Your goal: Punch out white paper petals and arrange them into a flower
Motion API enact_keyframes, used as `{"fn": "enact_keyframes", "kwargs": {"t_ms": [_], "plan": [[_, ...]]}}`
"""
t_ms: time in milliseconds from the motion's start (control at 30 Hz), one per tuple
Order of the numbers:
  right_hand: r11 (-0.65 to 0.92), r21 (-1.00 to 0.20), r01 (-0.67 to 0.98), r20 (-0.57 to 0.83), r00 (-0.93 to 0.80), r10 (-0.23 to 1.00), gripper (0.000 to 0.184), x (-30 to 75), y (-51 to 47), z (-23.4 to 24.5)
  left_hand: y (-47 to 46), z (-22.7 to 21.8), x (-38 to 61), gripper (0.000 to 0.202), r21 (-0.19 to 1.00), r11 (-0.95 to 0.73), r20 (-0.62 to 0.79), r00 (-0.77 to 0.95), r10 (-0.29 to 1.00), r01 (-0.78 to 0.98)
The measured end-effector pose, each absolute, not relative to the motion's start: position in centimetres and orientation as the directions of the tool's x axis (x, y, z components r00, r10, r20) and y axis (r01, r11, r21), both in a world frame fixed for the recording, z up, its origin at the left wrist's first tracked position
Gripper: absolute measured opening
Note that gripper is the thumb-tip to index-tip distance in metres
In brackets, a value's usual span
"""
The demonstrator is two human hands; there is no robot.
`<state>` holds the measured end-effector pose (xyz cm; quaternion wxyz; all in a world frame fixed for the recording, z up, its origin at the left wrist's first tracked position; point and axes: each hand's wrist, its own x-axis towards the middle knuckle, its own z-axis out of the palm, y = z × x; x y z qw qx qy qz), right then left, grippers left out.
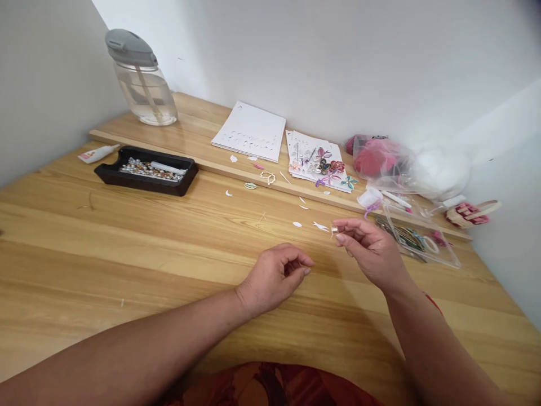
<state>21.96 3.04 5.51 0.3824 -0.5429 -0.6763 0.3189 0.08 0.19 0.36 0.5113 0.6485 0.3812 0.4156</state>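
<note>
Between the thumb and fingers of my right hand (369,251) is a small shiny gold spool (334,230), held up above the table. To its left my left hand (279,276) is curled low over the wood, thumb and forefinger brought close together. Anything thin between those tips is too small to make out. Small white paper cutouts lie just beyond my hands: an oval piece (297,224) and a forked piece (320,226). A leaf-shaped piece with a green outline (250,185) and a gold outline shape (267,178) lie farther back.
A black tray of beads (146,185) and a glue bottle (98,153) are at the left. Behind a raised ledge stand a water bottle (146,90), paper sheets (249,132) and flower ornaments (332,166). A clear tool box (422,239) and a small basket (467,214) are at the right.
</note>
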Motion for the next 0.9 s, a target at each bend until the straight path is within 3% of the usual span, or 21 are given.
{"fn": "enact_keyframes", "kwargs": {"t_ms": [167, 300, 400, 533, 700, 800, 900], "plan": [[0.247, -0.765, 0.595, 0.212, -0.130, 0.969, 0.024, 22.6, 2.1, 5.4, 0.2, 0.5, 0.0, 0.013, 0.979, -0.186, 0.139, 0.379, 0.915, 0.089], [0.309, -0.477, 0.823, 0.230, -0.222, 0.948, 0.021, 23.0, 0.9, 5.0, 0.2, 0.2, 0.0, 0.013, 0.976, -0.195, 0.146, 0.381, 0.913, 0.094], [0.356, -0.267, 0.896, 0.223, -0.302, 0.927, 0.020, 23.3, 0.2, 4.2, 0.2, -0.1, -0.1, 0.014, 0.973, -0.212, 0.160, 0.379, 0.912, 0.097], [0.306, -0.117, 0.945, 0.185, -0.283, 0.941, 0.018, 23.9, -0.5, 3.2, 0.3, 0.0, -0.1, 0.015, 0.978, -0.188, 0.142, 0.382, 0.913, 0.087], [0.290, -0.129, 0.948, 0.279, -0.245, 0.928, 0.021, 23.1, -1.8, 3.7, 0.1, 1.1, -0.4, 0.028, 0.994, -0.088, 0.056, 0.382, 0.923, 0.066], [0.375, -0.199, 0.905, 0.365, -0.286, 0.886, 0.015, 21.3, -3.1, 4.2, -0.1, 1.4, -0.7, 0.036, 0.996, -0.053, 0.020, 0.400, 0.916, 0.072], [0.475, -0.259, 0.841, 0.326, -0.387, 0.863, 0.017, 19.0, -4.7, 4.1, -0.4, 1.3, -0.8, 0.039, 0.993, -0.075, 0.028, 0.424, 0.905, 0.095]]}}
